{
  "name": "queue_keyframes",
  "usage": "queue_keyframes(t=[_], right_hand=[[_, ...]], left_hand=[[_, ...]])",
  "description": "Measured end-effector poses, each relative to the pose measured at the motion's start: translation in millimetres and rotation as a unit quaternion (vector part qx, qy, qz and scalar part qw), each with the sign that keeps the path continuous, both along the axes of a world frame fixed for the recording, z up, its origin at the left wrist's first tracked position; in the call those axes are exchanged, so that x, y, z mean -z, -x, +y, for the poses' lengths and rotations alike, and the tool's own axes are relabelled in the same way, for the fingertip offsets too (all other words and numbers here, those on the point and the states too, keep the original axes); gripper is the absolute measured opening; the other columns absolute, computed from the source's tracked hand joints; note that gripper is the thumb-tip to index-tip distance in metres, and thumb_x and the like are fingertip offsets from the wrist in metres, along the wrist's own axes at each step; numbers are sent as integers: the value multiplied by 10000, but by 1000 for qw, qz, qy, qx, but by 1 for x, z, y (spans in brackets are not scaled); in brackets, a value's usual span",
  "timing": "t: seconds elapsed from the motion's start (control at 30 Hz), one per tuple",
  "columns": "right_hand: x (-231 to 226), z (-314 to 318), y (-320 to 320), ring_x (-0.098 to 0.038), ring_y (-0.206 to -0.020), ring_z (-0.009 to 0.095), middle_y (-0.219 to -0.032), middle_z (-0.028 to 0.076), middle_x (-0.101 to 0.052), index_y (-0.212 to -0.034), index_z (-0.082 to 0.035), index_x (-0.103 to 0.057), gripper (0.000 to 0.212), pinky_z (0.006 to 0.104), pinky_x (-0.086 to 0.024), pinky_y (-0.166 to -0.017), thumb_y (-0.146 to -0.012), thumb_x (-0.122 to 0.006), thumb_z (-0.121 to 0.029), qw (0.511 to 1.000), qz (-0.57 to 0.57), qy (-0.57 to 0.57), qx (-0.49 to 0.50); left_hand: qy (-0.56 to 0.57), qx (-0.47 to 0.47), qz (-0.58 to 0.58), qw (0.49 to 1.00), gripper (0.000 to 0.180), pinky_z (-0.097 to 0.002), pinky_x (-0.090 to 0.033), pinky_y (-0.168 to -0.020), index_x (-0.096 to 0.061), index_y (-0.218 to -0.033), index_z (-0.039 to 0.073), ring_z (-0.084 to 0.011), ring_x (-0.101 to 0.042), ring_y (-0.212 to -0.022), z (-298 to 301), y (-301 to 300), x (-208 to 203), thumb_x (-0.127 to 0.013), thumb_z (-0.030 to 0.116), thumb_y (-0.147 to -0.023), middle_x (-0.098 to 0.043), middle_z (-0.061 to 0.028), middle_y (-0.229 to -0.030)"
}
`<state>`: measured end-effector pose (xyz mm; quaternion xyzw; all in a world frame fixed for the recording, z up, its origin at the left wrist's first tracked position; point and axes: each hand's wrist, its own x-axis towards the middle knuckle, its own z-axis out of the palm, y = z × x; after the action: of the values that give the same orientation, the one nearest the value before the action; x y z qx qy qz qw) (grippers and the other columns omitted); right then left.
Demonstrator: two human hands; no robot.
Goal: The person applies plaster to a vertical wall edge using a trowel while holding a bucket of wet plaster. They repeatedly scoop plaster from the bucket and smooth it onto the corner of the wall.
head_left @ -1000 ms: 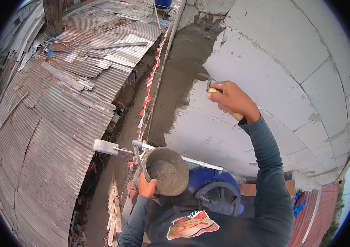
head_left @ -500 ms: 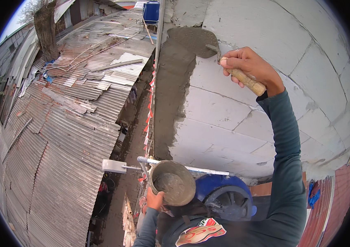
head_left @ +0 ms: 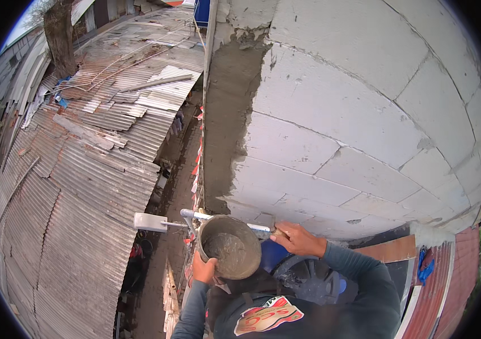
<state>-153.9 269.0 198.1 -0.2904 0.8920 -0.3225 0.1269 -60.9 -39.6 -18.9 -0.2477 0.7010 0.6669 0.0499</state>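
My left hand (head_left: 204, 269) grips the near left rim of a grey mortar bucket (head_left: 256, 261), tilted so its inside shows. Wet grey mortar (head_left: 223, 248) lies in the bottom. Just right of the bucket, my right hand (head_left: 301, 239) is closed round the wooden handle of a trowel (head_left: 277, 232); its blade is mostly hard to make out near the bucket's rim. Ahead stands a wall of pale blocks (head_left: 319, 107). A strip of wet mortar plaster (head_left: 224, 107) runs down its left edge, with a ragged right border and a rough upper end.
A white pipe (head_left: 201, 215) passes behind the bucket, and a pale rectangular lamp-like fixture (head_left: 150, 222) sticks out leftward. Below is a blue drum (head_left: 274, 253) with a dark lid. Left of the wall's edge, a drop leads to a narrow paved passage (head_left: 167, 223) and corrugated roofs (head_left: 87, 226).
My right hand has come down from the upper wall to beside the bucket, bringing the trowel. The mortar bulge at the plaster's top right no longer shows. My left hand keeps the bucket.
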Motion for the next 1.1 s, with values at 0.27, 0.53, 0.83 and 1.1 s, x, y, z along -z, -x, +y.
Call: queue_keyframes(t=[0.27, 0.53, 0.83, 1.1], right_hand=[[-21, -14, 46, -653, -904, 510, -937, 287, -677, -1168, 30, -620, 343, 550, -499, -806, -1047, -601, -290, 994, -94, -57, 23], [59, -48, 58, -726, -816, 380, -815, 191, -702, -894, -6, -718, 164, 480, -581, -700, -889, -669, -163, 930, 172, -286, -153], [87, -58, 5, -741, -800, 346, -770, 183, -702, -757, -26, -691, 116, 462, -585, -650, -805, -677, -131, 915, 133, -272, -267], [163, -20, 16, -707, -762, 388, -773, 166, -669, -836, -58, -675, 99, 499, -544, -617, -857, -652, -152, 954, 76, -192, -217]], left_hand=[[12, -16, -31, 999, 510, -449, -531, -902, -598, -1154, -22, -380, -673, -1009, -11, -14, 12, -744, 156, -698, -682, -230, -1091], [37, 10, -45, 998, 549, -481, -502, -982, -530, -1227, -64, -472, -643, -1135, 4, -18, -33, -705, 172, -762, -659, -316, -1176], [118, 53, -5, 992, 511, -481, -504, -976, -525, -1210, -65, -475, -661, -1091, 9, -22, -53, -698, 171, -791, -674, -313, -1125], [180, 71, 44, 980, 449, -503, -515, -893, -501, -1152, -61, -484, -673, -966, 32, -19, -67, -691, 140, -798, -675, -313, -993]])
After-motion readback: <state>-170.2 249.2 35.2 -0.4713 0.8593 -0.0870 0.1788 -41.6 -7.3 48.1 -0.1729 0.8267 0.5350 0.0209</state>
